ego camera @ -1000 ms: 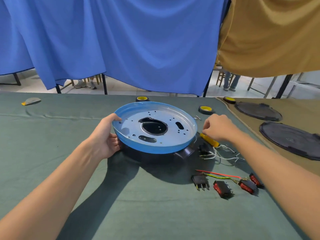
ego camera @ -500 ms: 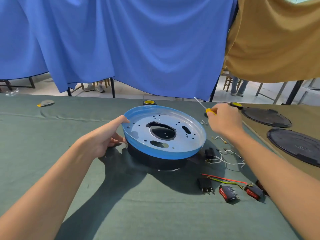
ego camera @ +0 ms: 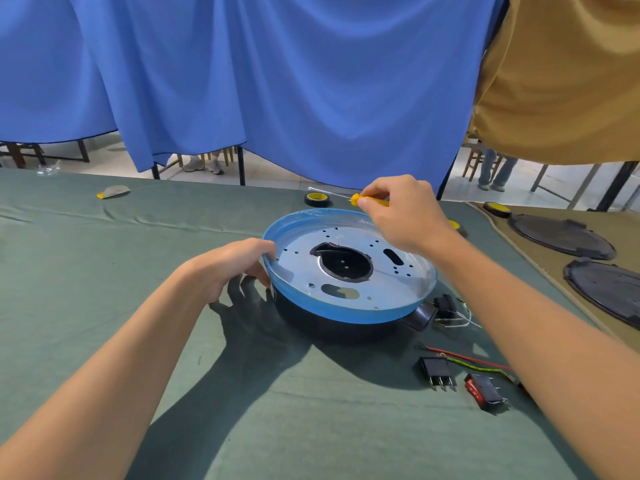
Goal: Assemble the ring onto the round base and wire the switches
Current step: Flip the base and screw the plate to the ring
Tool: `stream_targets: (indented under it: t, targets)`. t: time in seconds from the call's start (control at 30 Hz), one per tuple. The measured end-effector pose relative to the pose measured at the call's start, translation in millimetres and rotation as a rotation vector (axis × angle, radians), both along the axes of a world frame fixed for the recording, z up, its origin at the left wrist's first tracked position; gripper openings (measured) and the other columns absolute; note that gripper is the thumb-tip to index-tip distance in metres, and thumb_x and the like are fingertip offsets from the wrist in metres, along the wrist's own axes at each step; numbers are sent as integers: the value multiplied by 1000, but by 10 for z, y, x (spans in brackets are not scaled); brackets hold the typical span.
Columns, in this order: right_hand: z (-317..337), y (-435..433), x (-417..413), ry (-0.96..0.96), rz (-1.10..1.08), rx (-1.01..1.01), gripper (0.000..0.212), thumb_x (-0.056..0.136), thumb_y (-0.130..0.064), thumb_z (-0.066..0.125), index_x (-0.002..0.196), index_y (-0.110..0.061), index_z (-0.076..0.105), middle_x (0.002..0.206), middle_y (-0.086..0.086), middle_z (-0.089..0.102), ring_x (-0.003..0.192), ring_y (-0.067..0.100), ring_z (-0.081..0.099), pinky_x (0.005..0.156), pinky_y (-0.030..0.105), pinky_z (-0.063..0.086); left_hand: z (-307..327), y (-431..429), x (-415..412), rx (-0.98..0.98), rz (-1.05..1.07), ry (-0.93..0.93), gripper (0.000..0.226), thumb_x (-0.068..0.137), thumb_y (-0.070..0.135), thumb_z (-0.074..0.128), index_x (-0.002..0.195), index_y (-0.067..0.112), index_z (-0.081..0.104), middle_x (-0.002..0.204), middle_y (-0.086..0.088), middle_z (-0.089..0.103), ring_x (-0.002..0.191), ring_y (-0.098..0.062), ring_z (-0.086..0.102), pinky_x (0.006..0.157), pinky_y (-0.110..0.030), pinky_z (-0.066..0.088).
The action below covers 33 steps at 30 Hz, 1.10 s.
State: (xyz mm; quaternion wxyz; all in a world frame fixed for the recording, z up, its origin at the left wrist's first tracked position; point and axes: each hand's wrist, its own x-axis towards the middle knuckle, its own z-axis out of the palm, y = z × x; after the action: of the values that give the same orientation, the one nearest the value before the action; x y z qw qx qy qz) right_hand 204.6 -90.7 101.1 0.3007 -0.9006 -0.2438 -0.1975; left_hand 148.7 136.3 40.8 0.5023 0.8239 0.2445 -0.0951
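Note:
A blue-rimmed metal ring plate point(ego camera: 349, 268) sits on a black round base point(ego camera: 332, 323) in the middle of the green table. My left hand point(ego camera: 232, 265) holds the plate's left rim, thumb on the edge and fingers under it. My right hand point(ego camera: 401, 213) hovers over the plate's far right side and pinches a yellow-handled screwdriver point(ego camera: 367, 199), its thin shaft pointing left. A black switch point(ego camera: 437, 372) and a red rocker switch point(ego camera: 483, 393) lie at the front right with red and yellow-green wires point(ego camera: 471, 360). Another black switch with white wires point(ego camera: 446, 306) lies beside the base.
Yellow-cored tape rolls point(ego camera: 317, 199) lie at the table's far edge. Two black round covers point(ego camera: 561, 237) rest on the tan cloth at the right. A small grey and yellow scraper point(ego camera: 114, 192) lies far left. Blue and tan curtains hang behind the table.
My right hand picked the screwdriver up from the table right of the base and carried it above the plate's far rim. My left hand stayed at the left rim.

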Motion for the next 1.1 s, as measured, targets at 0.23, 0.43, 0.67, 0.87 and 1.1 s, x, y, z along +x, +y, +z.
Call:
stream_targets:
  t: [0.23,0.43,0.67,0.87,1.1]
  targets:
    - [-46,93,-27,30,45,36,19,93,-29,62,98,-14,73,89,0,68,86,15,55,72,24,37,0,-2,21,82,-24,-38,24,81,32,53,94,15,64,76,-2,73,88,-17,56,65,-33,31]
    - [-118,186,-77,61,86,41,18,92,-27,63,98,-14,73,90,-4,63,88,15,52,73,23,36,-15,-9,23,133,-31,-42,12,86,26,55,91,19,64,58,7,68,87,-14,57,88,-41,27]
    - [-153,263,-126,111,97,64,14,85,-27,72,96,-17,73,92,-6,60,96,17,53,79,30,46,-20,6,23,114,-19,-36,18,84,29,58,92,17,68,70,1,68,90,-18,58,84,-40,35]
    - [-109,358,-106,303,189,401,32,73,-15,82,97,-18,62,91,9,66,73,20,63,59,27,52,-18,165,70,152,-45,-143,42,84,51,65,108,17,68,106,0,66,101,-17,57,94,-39,39]
    - [-197,623,-29,234,125,601,17,88,-21,67,92,-19,51,91,8,68,84,24,68,74,43,57,40,189,71,200,-100,-524,18,88,15,68,87,33,72,85,9,73,84,-10,68,77,-33,53]
